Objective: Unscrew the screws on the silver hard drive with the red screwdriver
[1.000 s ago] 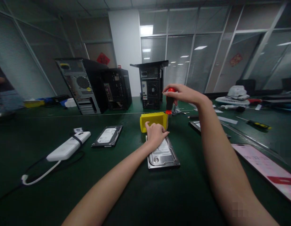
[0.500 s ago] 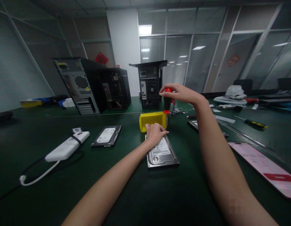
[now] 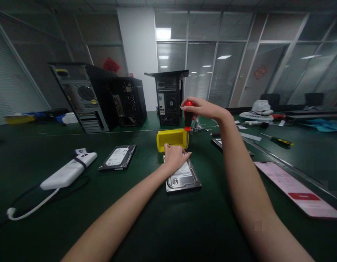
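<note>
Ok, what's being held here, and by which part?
The right grip holds the screwdriver by its handle; the left grip lies over the silver hard drive.

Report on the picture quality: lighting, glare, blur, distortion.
Head view: dim room, with a bright light patch glaring in the upper glass; head view: the leftmost computer tower leans outward, likely wide-angle stretch; head view: print on the hard drive under the left hand too soft to read, and text on the phone smeared.

Glass partitions and blinds (computer towers too) show an office.
</note>
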Demonstrator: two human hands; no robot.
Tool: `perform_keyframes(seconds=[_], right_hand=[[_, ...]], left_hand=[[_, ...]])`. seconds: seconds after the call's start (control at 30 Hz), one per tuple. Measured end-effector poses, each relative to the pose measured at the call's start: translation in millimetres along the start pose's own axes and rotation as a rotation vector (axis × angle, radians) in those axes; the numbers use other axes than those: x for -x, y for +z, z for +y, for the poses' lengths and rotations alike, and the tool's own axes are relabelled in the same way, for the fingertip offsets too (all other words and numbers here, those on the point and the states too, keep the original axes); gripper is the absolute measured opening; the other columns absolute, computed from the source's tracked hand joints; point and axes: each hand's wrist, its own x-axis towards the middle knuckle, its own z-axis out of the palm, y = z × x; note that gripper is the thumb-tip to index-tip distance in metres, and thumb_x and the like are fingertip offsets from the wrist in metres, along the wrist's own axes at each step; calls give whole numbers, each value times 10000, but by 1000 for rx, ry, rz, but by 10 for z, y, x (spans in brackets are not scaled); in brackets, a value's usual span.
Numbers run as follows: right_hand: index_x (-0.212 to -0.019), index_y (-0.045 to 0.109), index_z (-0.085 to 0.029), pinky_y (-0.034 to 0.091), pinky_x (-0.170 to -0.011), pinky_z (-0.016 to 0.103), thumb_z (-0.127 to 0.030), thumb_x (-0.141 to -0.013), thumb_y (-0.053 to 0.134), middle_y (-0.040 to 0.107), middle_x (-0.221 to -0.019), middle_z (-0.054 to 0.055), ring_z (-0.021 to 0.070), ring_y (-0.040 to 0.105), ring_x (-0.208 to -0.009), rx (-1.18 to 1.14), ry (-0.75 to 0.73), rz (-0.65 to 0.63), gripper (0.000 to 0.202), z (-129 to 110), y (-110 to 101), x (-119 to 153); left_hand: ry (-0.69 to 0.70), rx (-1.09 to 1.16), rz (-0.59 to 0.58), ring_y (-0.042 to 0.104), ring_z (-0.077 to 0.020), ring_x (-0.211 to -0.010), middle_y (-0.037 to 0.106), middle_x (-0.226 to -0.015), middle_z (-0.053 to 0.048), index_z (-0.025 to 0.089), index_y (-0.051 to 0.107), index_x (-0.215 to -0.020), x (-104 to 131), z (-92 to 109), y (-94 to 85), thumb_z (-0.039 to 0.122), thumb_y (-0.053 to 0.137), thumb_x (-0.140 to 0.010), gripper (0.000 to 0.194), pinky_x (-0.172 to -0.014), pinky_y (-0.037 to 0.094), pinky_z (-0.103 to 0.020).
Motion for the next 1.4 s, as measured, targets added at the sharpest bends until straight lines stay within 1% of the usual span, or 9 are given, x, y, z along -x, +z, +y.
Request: perform_keyframes(seconds=[0.2,0.33,0.43,0.53,0.63,0.73,0.9,1.13,1.4], right_hand=[[-824,526,-181,439,-468,262,-467,-807,609,556,-669,18,115,534,-507,122,11,75,298,21,0,-19],[-878,568,-181,419,-426,247,-452,-797,623,572,-729,25,93,507,-475,151,24,94,288,8,-2,-4],[-845,571,-175,423,-426,235,-446,-799,627,572,-746,31,91,505,-493,167,35,96,281,-24,-21,25],[-822,547,-178,434,-433,231,-501,-870,505,566,-729,37,101,503,-510,115,74,54,329,-48,-61,57],[-875,548,-182,472,-460,246,-445,-938,377,582,-803,49,107,521,-520,23,120,-8,320,-54,-105,81],[-969,577,-186,494,-495,247,-359,-938,403,608,-871,59,115,556,-558,-18,147,-24,247,-50,-127,84],[-1039,583,-170,475,-475,239,-373,-929,444,627,-783,52,111,551,-519,38,107,5,270,-31,-102,40],[-944,626,-148,478,-481,207,-409,-902,499,597,-715,32,87,542,-530,62,28,20,293,-41,-82,33],[-935,590,-154,490,-490,214,-426,-881,526,620,-759,47,100,575,-550,43,44,4,284,-13,-91,29]], left_hand=[[26,-10,-2,629,-295,-902,727,-940,-139,152,744,-909,22,11,15,470,456,-894,429,-891,299,-464],[16,44,-52,617,-313,-980,714,-1025,-125,166,729,-980,42,-46,2,511,474,-869,443,-907,336,-470],[27,83,-85,611,-306,-1017,696,-1084,-119,170,704,-1065,92,-98,-19,556,460,-865,498,-876,403,-420],[56,98,-87,614,-288,-1018,681,-1114,-122,154,673,-1123,143,-131,-35,566,433,-878,536,-836,450,-369],[64,98,-85,612,-279,-1025,676,-1121,-114,159,659,-1139,167,-143,-38,565,426,-885,532,-844,462,-361],[66,101,-79,613,-279,-1019,678,-1112,-110,163,660,-1132,169,-148,-34,566,425,-887,526,-850,467,-367],[72,104,-75,613,-291,-1015,678,-1108,-115,151,660,-1132,166,-140,-34,562,428,-887,531,-853,476,-399],[75,88,-71,616,-272,-1020,682,-1110,-96,164,658,-1125,170,-142,-29,553,435,-890,506,-859,482,-379],[78,100,-92,610,-275,-1056,673,-1155,-88,179,643,-1166,168,-130,-59,541,441,-891,498,-876,477,-386]])
